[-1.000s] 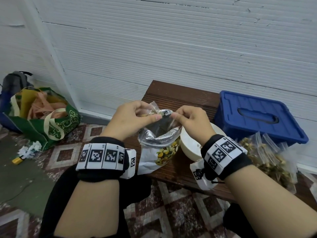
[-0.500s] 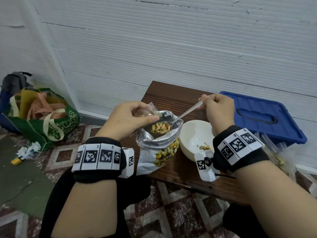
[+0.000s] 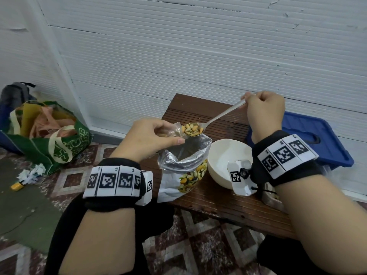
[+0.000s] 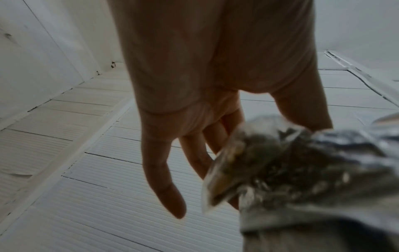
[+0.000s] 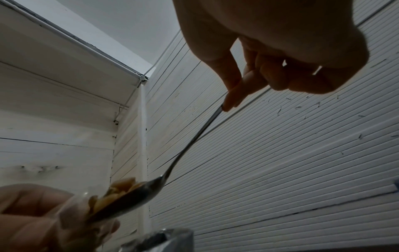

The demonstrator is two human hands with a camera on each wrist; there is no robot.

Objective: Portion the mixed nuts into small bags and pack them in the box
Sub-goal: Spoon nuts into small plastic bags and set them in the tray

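My right hand (image 3: 264, 110) pinches the end of a metal spoon (image 3: 222, 115) heaped with mixed nuts (image 3: 191, 129). The spoon's bowl hovers at the mouth of a small clear bag (image 3: 174, 132), which my left hand (image 3: 153, 137) holds open just above the big foil nut pouch (image 3: 184, 161). The pouch stands open on the brown bench (image 3: 208, 199). In the right wrist view the spoon (image 5: 194, 141) slopes down to the nuts (image 5: 121, 187) beside my left fingers (image 5: 32, 213). The left wrist view shows the small bag (image 4: 233, 162) against my fingers. A blue box (image 3: 317, 139) with its lid on sits at the right.
A white bowl (image 3: 224, 155) stands right of the pouch. Filled small bags (image 3: 272, 197) lie partly hidden behind my right wrist. A green shopping bag (image 3: 49, 135) and a backpack (image 3: 14, 94) sit on the tiled floor at left. The white wall runs close behind the bench.
My right hand has drawn the spoon up out of the foil pouch with a load of nuts and raised it to the small bag's mouth. My left hand has lifted slightly.
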